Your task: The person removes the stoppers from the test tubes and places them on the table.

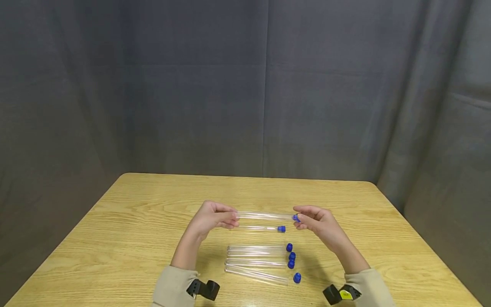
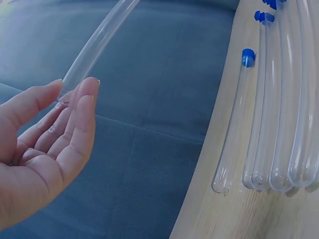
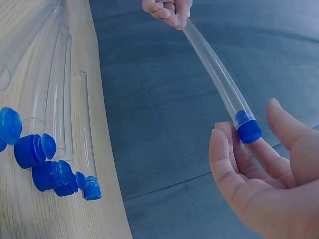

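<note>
My left hand (image 1: 209, 218) pinches the rounded end of a clear test tube (image 1: 264, 215) between thumb and fingertips, holding it level above the table. A blue cap (image 3: 249, 132) sits in the tube's other end. Around that cap is my right hand (image 1: 320, 222). In the right wrist view its fingers lie behind or against the cap, while the thumb stands apart from it; whether the fingers touch is unclear. Just nearer than the held tube, a second test tube (image 1: 255, 228) with its blue cap (image 1: 281, 229) in place lies on the table.
Closer to me on the wooden table (image 1: 126, 238) lie several uncapped test tubes (image 1: 257, 263), side by side, the nearest one slanted. Loose blue caps (image 1: 297, 278) lie by their right ends. Grey curtains (image 1: 199, 94) hang behind the table and at both sides.
</note>
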`<state>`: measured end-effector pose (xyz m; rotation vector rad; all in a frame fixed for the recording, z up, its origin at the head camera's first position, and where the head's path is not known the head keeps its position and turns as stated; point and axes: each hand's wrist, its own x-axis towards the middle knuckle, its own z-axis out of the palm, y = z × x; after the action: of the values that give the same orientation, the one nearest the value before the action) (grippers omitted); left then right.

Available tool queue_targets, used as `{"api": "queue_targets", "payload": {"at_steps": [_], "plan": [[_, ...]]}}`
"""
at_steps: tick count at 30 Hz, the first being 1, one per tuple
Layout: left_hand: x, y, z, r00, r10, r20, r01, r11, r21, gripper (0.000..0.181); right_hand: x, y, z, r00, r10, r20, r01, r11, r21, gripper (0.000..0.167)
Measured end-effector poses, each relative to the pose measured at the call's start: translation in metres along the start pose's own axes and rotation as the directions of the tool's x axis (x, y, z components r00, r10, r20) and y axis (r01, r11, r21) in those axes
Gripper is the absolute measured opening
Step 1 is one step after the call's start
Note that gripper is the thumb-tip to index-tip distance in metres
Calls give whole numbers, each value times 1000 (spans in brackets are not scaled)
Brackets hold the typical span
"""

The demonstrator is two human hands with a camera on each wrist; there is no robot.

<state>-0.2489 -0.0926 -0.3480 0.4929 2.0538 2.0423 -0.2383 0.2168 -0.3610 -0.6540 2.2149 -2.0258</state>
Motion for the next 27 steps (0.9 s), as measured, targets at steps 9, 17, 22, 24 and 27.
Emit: {"api": "queue_targets", "payload": {"at_steps": [9, 17, 22, 24, 27], "plan": [[-2, 4, 3, 1000, 13, -5, -13, 1000, 0, 22, -1, 0, 0, 1000, -26, 13, 26, 999, -23, 15], [-2, 5, 5, 1000, 23, -17, -23, 1000, 3, 22, -2, -7, 7, 995, -17, -95, 7, 995, -99, 29], [-2, 5, 5, 999, 27, -29, -26, 1000, 10, 21, 0, -8, 10, 987, -23, -160, 2, 992, -128, 27], [-1, 4, 5, 999, 30, -36, -30, 999, 18, 20, 1, -7, 11, 983, -26, -182, 1, 990, -139, 27], [-1, 4, 5, 998, 33, -46, -32, 999, 31, 20, 1, -6, 13, 976, -32, -217, -4, 987, -159, 26]]}}
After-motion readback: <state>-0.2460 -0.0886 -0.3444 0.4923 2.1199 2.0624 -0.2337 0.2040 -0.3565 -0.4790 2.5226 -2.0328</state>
